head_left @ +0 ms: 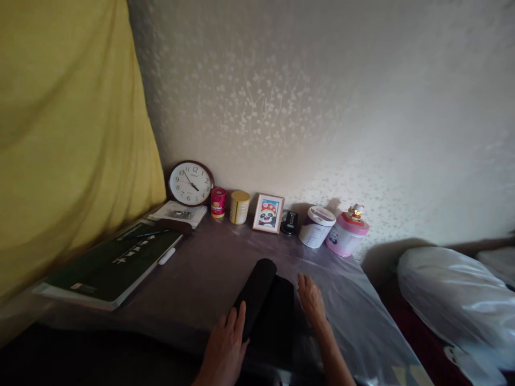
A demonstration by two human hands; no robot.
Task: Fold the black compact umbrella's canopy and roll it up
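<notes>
A black mat, partly rolled up, lies near the front of the table, with a flat part showing to the right of the roll. My left hand holds the near left side of the roll, fingers along it and thumb at its near end. To the right of the flat part is my right hand, its fingers loosely bent with nothing seen in them. A small gap seems to separate it from the mat's edge.
A plastic-covered table stands against the wall. Along its back are a clock, red tin, yellow-lidded tin, framed panda picture, black gadget, white tub and pink tub. Left lies a green book.
</notes>
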